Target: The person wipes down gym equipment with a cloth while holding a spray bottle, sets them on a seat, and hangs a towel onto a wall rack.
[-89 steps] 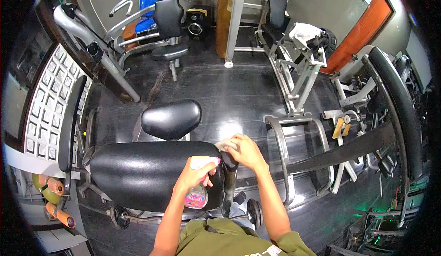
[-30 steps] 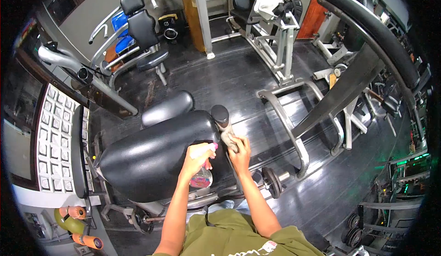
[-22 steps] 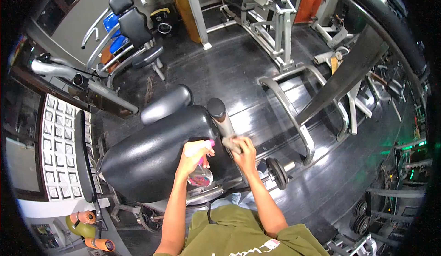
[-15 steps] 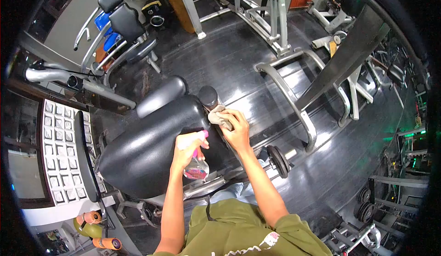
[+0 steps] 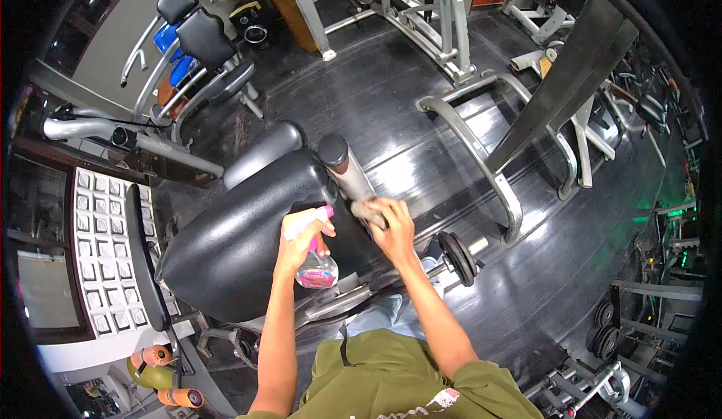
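Observation:
My left hand (image 5: 301,238) is wrapped round the neck of a clear spray bottle (image 5: 317,272) with a pink nozzle and a pink label, held over the near part of a black padded bench (image 5: 233,238). In my right hand (image 5: 395,231) a light grey cloth (image 5: 367,212) is pinched against a metal post (image 5: 352,180) beside the bench's right end. The post has a round black cap (image 5: 333,150). Behind the bench is a smaller black pad (image 5: 265,152).
A curved metal frame (image 5: 511,208) stands to the right. Black weight plates (image 5: 457,259) on a bar lie near my right forearm. A black seat machine (image 5: 204,39) is at the upper left, and a white patterned panel (image 5: 113,253) at the left.
My right hand has shifted down along the post with the cloth since half a second ago. The view has tilted and turned since the earliest frame. My left hand keeps the bottle.

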### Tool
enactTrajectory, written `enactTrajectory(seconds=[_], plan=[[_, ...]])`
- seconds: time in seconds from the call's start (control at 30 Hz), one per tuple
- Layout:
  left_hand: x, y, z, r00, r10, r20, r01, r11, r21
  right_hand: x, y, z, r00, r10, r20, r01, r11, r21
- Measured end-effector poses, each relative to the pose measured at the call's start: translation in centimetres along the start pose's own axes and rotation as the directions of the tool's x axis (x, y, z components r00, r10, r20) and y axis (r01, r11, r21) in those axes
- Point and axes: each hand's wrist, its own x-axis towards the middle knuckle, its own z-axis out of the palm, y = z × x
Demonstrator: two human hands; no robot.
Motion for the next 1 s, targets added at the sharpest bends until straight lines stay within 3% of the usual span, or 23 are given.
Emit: enactTrajectory(seconds=[0.13,0.23,0.37,0.47,0.57,0.7,0.77,0.8,0.87,0.9,0.93,1.0], plan=[[-0.1,-0.2,0.2,0.999,0.015,-0.029,-0.015,1.000,0.010,2.1,-1.0,0.4,0.998,-0.051,-0.039,0.053,0.997,0.050],[-0.1,0.0,0.3,0.999,-0.014,-0.047,0.014,1.000,-0.001,-0.8,1.5,-0.1,0.989,-0.145,0.027,0.146,0.988,-0.041],[-0.2,-0.1,0.5,0.998,0.012,-0.054,-0.012,1.000,-0.006,-5.3,4.7,-1.7,0.975,-0.086,0.203,0.115,0.985,-0.132],[-0.3,0.2,0.8,0.997,-0.026,-0.079,0.027,1.000,0.011,-5.7,5.1,-2.4,0.972,0.008,0.234,0.005,0.998,-0.056],[-0.3,-0.4,0.8,0.996,0.038,-0.085,-0.032,0.997,0.071,-4.1,5.0,-3.8,0.866,0.243,0.437,-0.305,0.949,0.075],[-0.6,0.1,1.6,0.991,0.025,-0.130,-0.013,0.996,0.089,-4.2,7.8,-5.2,0.788,0.314,0.530,-0.397,0.916,0.047],[-0.6,0.7,2.1,0.988,0.039,-0.152,-0.038,0.999,0.011,-3.3,7.4,-6.4,0.674,0.511,0.534,-0.586,0.810,-0.034],[-0.6,0.9,2.4,0.983,0.043,-0.176,-0.056,0.996,-0.069,-2.9,7.7,-6.3,0.677,0.507,0.534,-0.582,0.813,-0.034],[-0.3,1.6,3.4,0.981,0.088,-0.175,-0.099,0.993,-0.056,-2.0,8.2,-5.9,0.615,0.574,0.540,-0.705,0.707,0.052],[0.0,2.0,4.0,0.972,0.128,-0.199,-0.136,0.990,-0.028,-1.2,7.8,-5.6,0.699,0.501,0.510,-0.637,0.761,0.125],[0.4,2.3,4.4,0.961,0.167,-0.222,-0.171,0.985,0.002,0.2,6.2,-5.5,0.698,0.499,0.513,-0.636,0.761,0.125],[1.7,2.8,4.6,0.955,0.171,-0.244,-0.182,0.983,-0.022,3.3,2.8,-4.9,0.869,0.320,0.377,-0.452,0.822,0.345]])
